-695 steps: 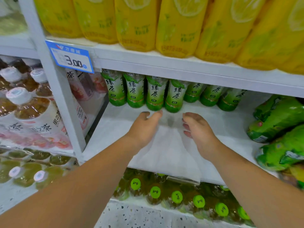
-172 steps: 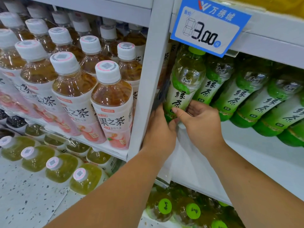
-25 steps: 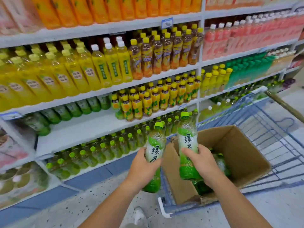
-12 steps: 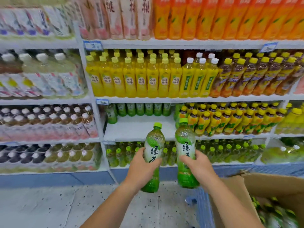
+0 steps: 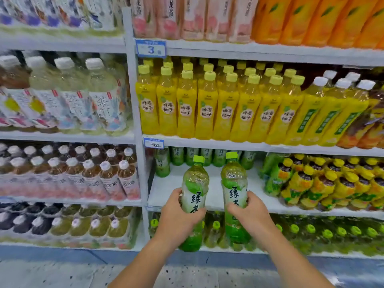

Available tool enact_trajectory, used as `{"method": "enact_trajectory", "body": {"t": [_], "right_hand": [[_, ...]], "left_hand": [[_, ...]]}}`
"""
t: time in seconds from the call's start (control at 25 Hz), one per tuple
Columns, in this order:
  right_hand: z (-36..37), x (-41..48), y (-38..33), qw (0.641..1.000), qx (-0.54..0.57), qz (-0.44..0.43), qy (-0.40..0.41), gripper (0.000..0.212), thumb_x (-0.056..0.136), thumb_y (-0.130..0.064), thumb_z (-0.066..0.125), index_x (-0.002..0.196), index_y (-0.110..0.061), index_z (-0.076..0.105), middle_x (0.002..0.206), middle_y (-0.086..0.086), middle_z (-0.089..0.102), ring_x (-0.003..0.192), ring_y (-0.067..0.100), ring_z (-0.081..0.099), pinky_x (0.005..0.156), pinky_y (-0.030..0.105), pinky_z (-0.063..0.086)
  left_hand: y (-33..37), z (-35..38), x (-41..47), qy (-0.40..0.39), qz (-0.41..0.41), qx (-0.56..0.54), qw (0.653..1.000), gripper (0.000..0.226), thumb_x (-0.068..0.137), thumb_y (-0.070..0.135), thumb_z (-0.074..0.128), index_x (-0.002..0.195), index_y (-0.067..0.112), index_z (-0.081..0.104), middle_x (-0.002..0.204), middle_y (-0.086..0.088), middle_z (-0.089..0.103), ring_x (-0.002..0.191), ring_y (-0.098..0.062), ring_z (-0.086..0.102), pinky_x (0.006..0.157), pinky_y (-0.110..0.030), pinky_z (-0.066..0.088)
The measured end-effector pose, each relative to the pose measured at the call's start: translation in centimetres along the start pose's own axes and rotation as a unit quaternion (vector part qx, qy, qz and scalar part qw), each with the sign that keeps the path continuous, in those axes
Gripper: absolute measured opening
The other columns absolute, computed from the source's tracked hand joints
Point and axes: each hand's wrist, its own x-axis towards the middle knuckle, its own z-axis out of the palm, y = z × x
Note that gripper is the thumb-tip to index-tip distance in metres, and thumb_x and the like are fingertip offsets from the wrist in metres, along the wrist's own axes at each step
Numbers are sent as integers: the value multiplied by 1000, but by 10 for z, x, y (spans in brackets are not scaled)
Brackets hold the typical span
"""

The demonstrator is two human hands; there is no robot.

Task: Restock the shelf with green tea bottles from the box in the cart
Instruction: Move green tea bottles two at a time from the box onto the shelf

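Green tea bottles [image 5: 194,196]: lime caps, green-white labels; shelf [image 5: 216,201] white; neighbouring bottles [image 5: 187,109] yellow.

Both bare forearms are extended forward and upward from the bottom edge of the view, drawn slightly toward each other. The left hand [image 5: 178,217] is curled round the middle of the left green tea bottle [image 5: 194,183], which is held upright; the thumb is laid up its left side and the fingers are wrapped across its front. The right hand [image 5: 248,213] is closed round the label of the right green tea bottle [image 5: 234,179], likewise upright. The hands are held side by side, near but not touching.
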Motion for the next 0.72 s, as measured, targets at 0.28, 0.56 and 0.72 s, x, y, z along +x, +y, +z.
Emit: {"method": "enact_trajectory", "body": {"t": [0.28,0.56,0.72], "right_hand": [[70,127,50,995,40,-93,24,27,78,-18,76,99,-26,60,90,-4,70,80,13,68,63,30,53],[137,196,99,971,75,-221,52,38,83,-21,74,115,-25,54,99,-8,64,88,13,64,75,32,52],[153,207,114,955,77,-280,64,44,86,-18,73,119,-28,45,94,-17,55,80,-6,52,81,29,44]], "left_hand": [[-96,25,121,61,77,35,995,32,72,22,81,98,28,63,86,8,73,75,-6,69,59,-19,55],[-166,30,196,113,209,6,971,47,81,12,77,115,36,56,106,13,70,95,2,66,78,-15,52],[-186,31,207,114,264,-34,957,47,87,11,74,122,34,52,111,16,66,96,14,60,77,-5,47]]}}
